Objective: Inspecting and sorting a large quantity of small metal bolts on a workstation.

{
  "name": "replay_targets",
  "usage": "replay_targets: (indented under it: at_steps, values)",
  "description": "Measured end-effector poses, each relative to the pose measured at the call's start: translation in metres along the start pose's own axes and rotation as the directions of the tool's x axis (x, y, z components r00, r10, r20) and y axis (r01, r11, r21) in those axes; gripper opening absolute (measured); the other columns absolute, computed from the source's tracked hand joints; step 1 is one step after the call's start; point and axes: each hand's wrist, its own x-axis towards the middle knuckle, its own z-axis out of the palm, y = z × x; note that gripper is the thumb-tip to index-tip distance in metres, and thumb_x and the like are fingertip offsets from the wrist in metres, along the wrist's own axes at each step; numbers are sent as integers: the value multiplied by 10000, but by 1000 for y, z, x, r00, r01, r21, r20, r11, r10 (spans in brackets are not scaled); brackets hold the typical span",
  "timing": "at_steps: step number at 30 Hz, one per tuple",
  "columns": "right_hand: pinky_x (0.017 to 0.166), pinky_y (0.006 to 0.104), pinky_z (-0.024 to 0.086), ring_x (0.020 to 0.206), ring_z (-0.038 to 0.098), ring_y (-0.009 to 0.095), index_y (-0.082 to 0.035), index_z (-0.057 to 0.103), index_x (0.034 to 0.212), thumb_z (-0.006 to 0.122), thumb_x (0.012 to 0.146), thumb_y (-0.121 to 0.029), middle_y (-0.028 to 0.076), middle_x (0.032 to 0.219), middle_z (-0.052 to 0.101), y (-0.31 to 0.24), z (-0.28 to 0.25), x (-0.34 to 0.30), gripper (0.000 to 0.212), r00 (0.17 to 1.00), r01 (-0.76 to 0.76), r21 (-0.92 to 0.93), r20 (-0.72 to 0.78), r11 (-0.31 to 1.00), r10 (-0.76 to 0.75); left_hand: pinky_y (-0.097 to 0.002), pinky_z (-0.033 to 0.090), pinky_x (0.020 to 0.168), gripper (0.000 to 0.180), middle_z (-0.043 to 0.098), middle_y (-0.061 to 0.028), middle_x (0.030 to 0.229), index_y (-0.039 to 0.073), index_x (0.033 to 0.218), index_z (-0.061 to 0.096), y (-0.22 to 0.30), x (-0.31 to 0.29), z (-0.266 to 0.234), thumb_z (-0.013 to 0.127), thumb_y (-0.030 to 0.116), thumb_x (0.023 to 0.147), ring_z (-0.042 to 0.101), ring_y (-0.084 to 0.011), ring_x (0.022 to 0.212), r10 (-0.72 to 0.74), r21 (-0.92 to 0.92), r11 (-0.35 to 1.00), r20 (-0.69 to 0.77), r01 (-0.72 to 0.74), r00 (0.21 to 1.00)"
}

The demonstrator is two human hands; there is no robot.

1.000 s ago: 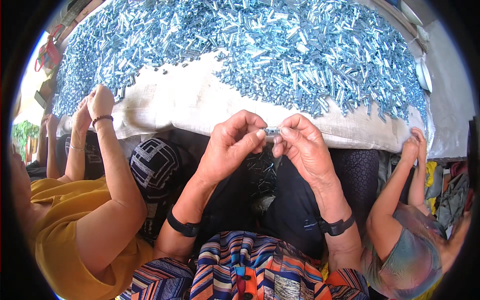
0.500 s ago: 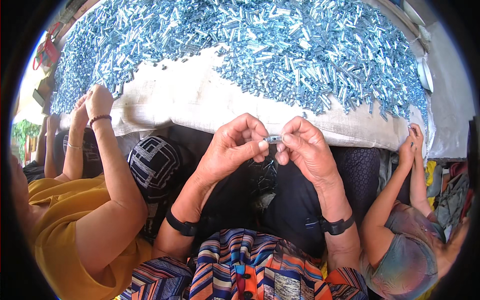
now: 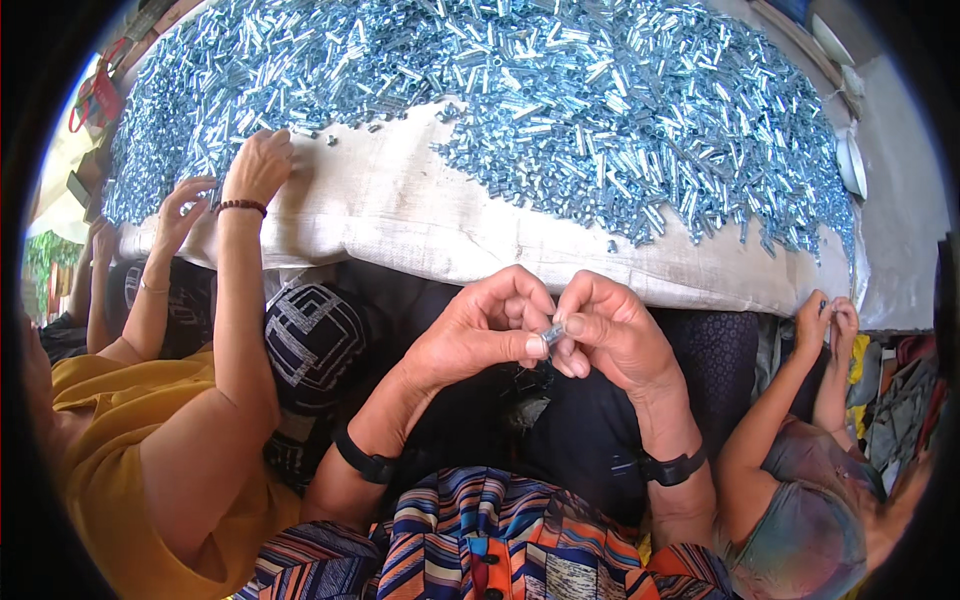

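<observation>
A small shiny metal sleeve (image 3: pixel 552 334) is pinched between my two hands above my lap, tilted. My left hand (image 3: pixel 478 328) grips its left end with thumb and fingers, the others curled. My right hand (image 3: pixel 622 336) closes on its other end, thumb and fingertips together. The fingers hide part of the sleeve. Beyond my hands spreads a big heap of bluish metal sleeves (image 3: pixel 600 110), some long and some short, on a pale woven cloth (image 3: pixel 390 215).
On the left, a person in a mustard top (image 3: pixel 130 430) reaches to the heap's edge. At right, another person's hands (image 3: pixel 828 322) hold a small dark piece. White dishes (image 3: pixel 850 162) sit by the right edge. A patterned dark knee (image 3: pixel 312 340) is left of my arm.
My hands have come down toward me, and the sleeve has gone from level to tilted. The left person's nearer hand has moved right and farther out along the heap.
</observation>
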Motion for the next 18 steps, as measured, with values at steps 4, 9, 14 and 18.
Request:
replay_targets:
  at_steps: [4, 9, 14, 18]
  values:
    - [530, 211, 453, 564, 558, 98, -27, 536, 881, 594, 884, -114, 41, 697, 583, -3, 0, -2, 104, 997, -74, -43, 36, 996, 75, -231, 468, 671, 305, 588, -26, 811, 28, 1003, 519, 1, -3, -3, 714, 58, 771, 572, -97, 749, -56, 30, 998, 36, 54, 998]
    - [569, 195, 446, 608, 546, 60, -5, 585, 911, 623, 862, -101, 11, 709, 583, -20, -8, -4, 114, 993, -99, -530, -111, 842, 47, -207, 417, 648, 132, 571, 24, 784, 24, 920, 588, 29, 2, -31, 655, 86, 825, 512, -60, 715, 87, 447, 894, -242, 32, 966]
    - [599, 243, 446, 631, 559, 95, 2, 606, 871, 639, 810, -68, 38, 720, 601, -51, -10, 29, 99, 892, -73, -927, -226, 368, -392, -284, 444, 611, 116, 573, -46, 753, 51, 887, 612, 33, 40, -51, 608, 57, 771, 553, -147, 657, 577, 960, 239, -259, 143, 775]
    - [631, 337, 475, 682, 612, 227, -19, 607, 862, 616, 791, -72, 118, 767, 609, -59, -36, 73, 90, 796, -48, -999, -48, 17, -603, -370, 469, 642, 128, 595, -78, 816, 101, 875, 619, 22, 61, -52, 626, 117, 748, 601, -273, 712, 635, 956, -40, -199, 289, 747]
